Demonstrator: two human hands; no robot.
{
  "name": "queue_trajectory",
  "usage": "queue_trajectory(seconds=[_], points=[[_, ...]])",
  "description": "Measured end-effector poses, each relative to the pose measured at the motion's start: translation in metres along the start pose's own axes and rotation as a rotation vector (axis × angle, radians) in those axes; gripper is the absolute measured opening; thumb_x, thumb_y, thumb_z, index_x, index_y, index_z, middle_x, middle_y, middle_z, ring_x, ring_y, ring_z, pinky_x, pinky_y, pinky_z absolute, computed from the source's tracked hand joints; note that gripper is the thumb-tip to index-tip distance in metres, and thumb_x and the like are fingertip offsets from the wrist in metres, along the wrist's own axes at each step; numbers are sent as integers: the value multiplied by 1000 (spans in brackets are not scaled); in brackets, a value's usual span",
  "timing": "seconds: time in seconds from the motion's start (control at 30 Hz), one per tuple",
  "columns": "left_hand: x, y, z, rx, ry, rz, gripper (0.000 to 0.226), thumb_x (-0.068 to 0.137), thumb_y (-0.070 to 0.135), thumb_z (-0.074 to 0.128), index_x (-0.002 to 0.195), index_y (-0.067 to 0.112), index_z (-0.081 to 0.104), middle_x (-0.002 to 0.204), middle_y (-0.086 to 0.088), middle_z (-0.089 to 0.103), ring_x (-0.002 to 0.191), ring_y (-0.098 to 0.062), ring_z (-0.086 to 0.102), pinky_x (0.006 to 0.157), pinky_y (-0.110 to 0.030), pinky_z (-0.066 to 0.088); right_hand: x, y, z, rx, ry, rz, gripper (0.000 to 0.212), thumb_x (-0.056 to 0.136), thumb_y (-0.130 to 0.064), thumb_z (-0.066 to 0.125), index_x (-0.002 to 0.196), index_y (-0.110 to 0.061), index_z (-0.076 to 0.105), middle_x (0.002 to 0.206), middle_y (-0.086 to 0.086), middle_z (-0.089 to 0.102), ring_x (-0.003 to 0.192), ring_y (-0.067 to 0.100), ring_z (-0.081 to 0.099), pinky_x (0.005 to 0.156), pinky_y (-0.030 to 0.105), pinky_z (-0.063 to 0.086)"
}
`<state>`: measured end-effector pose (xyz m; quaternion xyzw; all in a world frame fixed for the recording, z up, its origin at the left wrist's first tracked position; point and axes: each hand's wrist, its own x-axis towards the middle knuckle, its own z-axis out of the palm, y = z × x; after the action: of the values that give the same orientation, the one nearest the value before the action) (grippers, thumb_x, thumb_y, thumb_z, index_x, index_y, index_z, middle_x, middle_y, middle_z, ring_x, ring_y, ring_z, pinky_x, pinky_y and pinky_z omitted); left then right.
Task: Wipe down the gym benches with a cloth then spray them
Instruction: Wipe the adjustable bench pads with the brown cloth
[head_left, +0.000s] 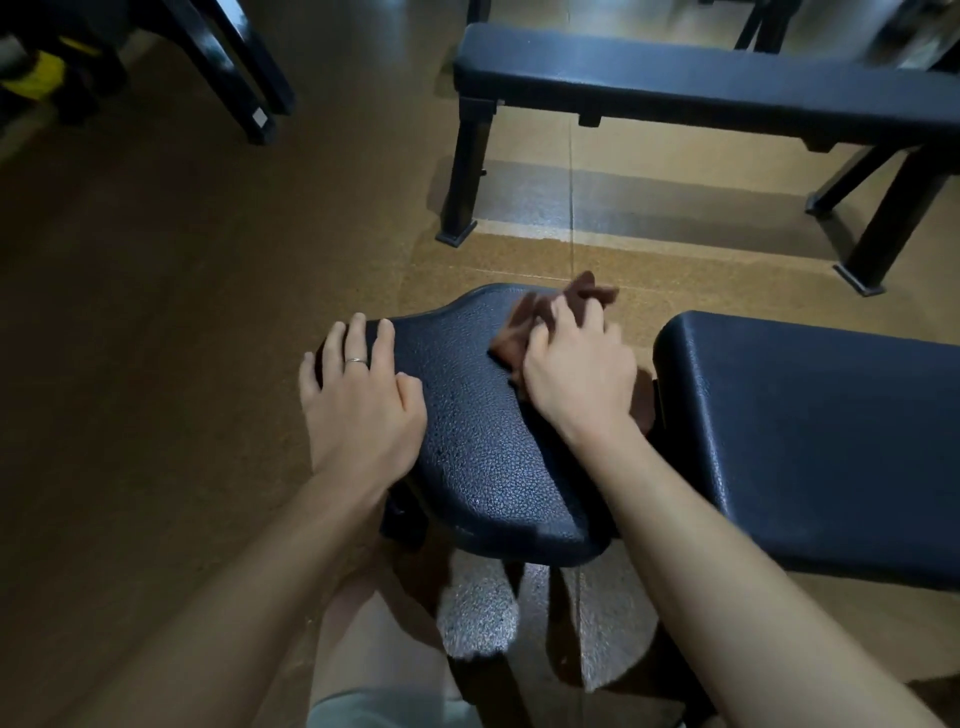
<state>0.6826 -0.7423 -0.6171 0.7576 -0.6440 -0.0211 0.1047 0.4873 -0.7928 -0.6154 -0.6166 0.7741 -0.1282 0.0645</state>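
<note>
Left hand (361, 395) rests flat, fingers relaxed, on the seat pad's (483, 426) left edge. Right hand (576, 371) grips the brown cloth (524, 322) bunched under its fingers near the pad's far right edge. Cloth mostly hidden under hand; back pad (810, 441) cut off at right.

No readable text, labels, brands or numbers anywhere you're looking: nothing on the seat pad (483, 426), the cloth (550, 317), the far bench (701, 78) or the floor (156, 312).
</note>
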Motion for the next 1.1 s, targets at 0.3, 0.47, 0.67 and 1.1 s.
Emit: queue_trajectory(seconds=[0.3,0.47,0.67,1.1], points=[[3,-8,-1,-29,-14,25,58,102,31,33,159,23,32,167,-3,27,156,-22,17,126,-51,17,-11,-68,15,-29,-98,-537,48,100,-41,35,141,-31,58,150,-3,54,144,23,40,119,48,23],[1,-10,0,-63,-11,27,57,103,29,31,160,22,31,168,-3,26,156,-21,16,126,-50,15,-102,-9,-11,42,-106,-505,46,101,-41,40,143,-32,56,160,-1,44,149,25,35,124,48,21],[0,-4,0,-55,-13,14,58,102,28,31,160,20,31,168,-6,26,156,-24,16,126,-51,14,-93,3,-15,22,-144,-476,51,98,-44,37,143,-32,57,160,0,44,149,26,36,122,52,24],[0,-1,2,-115,44,-30,56,101,23,31,156,26,40,165,2,32,155,-18,18,127,-44,10,4,18,-1,214,-94,-101,49,103,-43,37,151,-35,43,164,-1,31,150,26,25,118,54,27]])
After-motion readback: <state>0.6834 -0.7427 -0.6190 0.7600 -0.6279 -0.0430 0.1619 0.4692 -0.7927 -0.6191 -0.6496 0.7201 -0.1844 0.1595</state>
